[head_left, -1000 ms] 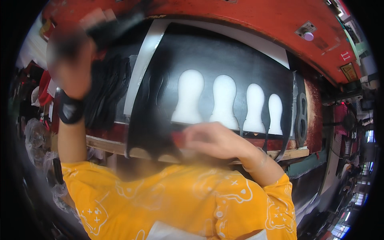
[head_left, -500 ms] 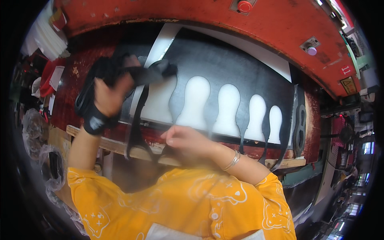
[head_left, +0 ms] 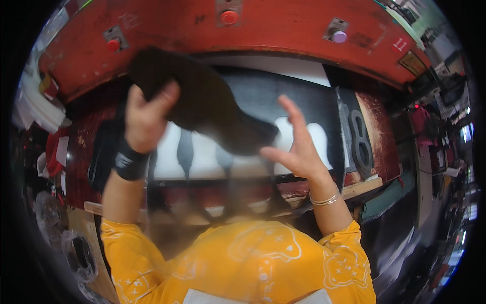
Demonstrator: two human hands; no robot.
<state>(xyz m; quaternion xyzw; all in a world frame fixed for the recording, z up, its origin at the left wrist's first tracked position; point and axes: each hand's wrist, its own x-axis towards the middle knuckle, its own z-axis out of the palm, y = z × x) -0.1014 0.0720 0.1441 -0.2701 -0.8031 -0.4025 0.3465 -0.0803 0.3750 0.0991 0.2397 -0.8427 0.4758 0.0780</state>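
My left hand [head_left: 144, 119], with a black wristband, grips a dark, floppy cut-out sheet [head_left: 202, 101] and holds it up; the sheet is blurred by motion and hangs across the middle. My right hand [head_left: 296, 147], with a silver bangle on the wrist, is open with fingers spread just right of the sheet's lower end; whether it touches the sheet I cannot tell. Behind both lies a black flat bed [head_left: 283, 96] with white bottle-shaped cut-outs [head_left: 319, 142], partly hidden by the sheet.
A red machine frame [head_left: 283, 30] with round buttons arches over the bed. A black piece with oval holes [head_left: 359, 142] stands at the bed's right. A wooden ledge [head_left: 362, 185] runs along the front. Black material piles [head_left: 101, 157] lie left.
My left hand has swung the dark sheet up and to the right, across the bed. My right hand has left the bed's front edge and risen open beside the sheet.
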